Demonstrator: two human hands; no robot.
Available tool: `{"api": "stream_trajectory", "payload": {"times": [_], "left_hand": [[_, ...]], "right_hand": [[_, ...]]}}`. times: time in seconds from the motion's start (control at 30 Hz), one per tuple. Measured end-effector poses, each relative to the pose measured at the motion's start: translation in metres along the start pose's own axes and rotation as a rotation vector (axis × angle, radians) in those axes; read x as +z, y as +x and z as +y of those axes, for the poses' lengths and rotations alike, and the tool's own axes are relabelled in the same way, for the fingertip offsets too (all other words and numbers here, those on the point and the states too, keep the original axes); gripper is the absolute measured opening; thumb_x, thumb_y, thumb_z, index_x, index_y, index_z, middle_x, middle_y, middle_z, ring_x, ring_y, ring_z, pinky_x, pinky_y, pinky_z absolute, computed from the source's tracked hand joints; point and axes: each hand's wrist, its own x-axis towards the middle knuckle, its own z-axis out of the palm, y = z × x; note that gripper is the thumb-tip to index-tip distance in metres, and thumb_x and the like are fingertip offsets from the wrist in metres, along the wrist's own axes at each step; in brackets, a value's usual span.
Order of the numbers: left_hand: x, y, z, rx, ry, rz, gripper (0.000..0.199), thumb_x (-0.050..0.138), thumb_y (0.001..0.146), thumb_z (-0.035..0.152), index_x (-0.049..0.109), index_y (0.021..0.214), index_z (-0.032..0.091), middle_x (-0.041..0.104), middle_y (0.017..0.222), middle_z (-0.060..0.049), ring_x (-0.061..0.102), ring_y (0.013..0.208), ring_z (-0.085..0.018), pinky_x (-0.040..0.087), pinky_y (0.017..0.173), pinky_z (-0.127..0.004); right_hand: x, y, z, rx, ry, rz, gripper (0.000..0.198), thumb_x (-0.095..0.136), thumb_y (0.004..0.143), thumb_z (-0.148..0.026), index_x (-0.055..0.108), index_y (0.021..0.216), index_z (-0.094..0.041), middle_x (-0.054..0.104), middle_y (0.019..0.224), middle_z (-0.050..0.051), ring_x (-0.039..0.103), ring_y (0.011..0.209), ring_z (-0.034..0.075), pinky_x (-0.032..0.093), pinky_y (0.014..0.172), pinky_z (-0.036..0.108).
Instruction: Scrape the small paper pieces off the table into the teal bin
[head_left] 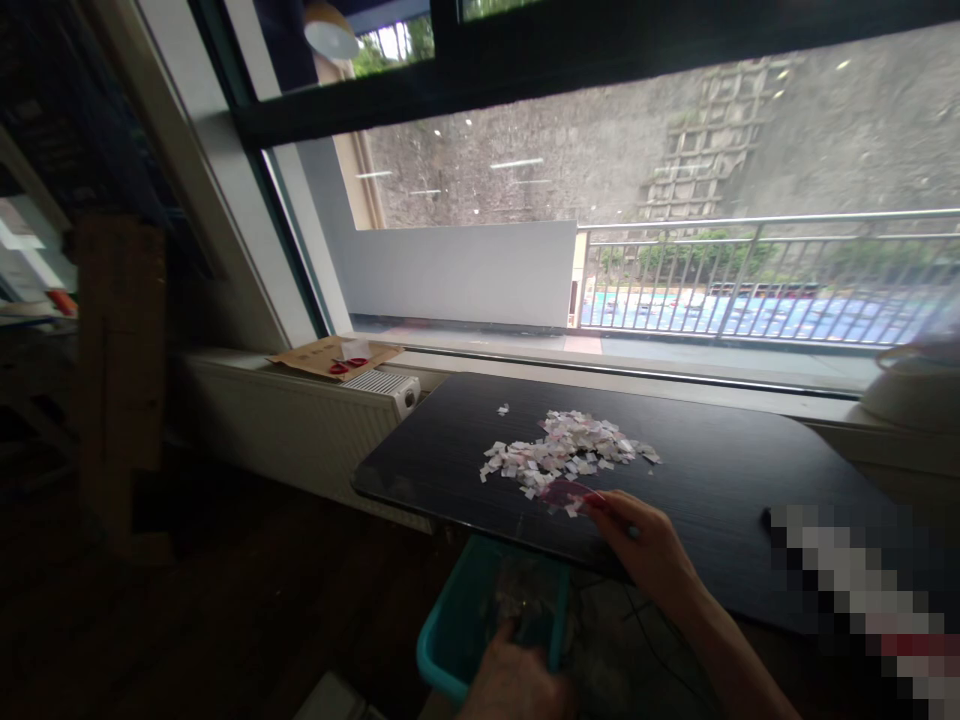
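Right hand (645, 540) pinches a pink card (559, 492) at six o'clock of the scraps (577, 440). Left hand (517, 682), by the bin (454, 620): grip unclear. A jerky push could scatter scraps wide.

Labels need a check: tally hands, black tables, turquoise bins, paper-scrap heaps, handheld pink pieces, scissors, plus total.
Hands: 2 (left hand, right hand)
Black table: 1
Turquoise bin: 1
Paper-scrap heap: 1
Handheld pink piece: 1
Red scissors: 1
Total: 7

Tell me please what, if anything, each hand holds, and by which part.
The right hand holds a pink translucent piece by its right end. Whether the left hand holds anything cannot be told.
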Motion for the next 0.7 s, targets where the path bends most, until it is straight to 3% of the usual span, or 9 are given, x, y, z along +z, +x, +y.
{"api": "stream_trajectory", "payload": {"times": [0.53,0.7], "left_hand": [[0.0071,0.0009,-0.0003,0.009,-0.019,0.013,0.009,0.069,0.08,0.025,0.072,0.073,0.02,0.067,0.062,-0.005,0.063,0.054,-0.021,0.048,0.076,-0.042],[0.0047,-0.0005,-0.0003,0.016,-0.019,0.009,0.01,0.068,0.081,0.027,0.072,0.074,0.02,0.068,0.064,-0.006,0.064,0.058,-0.023,0.048,0.076,-0.041]], "right_hand": [[0.0032,0.0068,-0.0034,-0.043,-0.055,-0.004,0.025,0.05,0.089,-0.031,0.071,0.095,-0.019,0.068,0.084,0.005,0.059,0.066,0.015,0.046,0.058,0.025],[0.0024,0.0042,-0.0055,-0.026,-0.056,-0.006,0.022,0.053,0.087,-0.031,0.071,0.087,-0.018,0.068,0.075,0.004,0.058,0.062,0.015,0.046,0.055,0.024]]}}
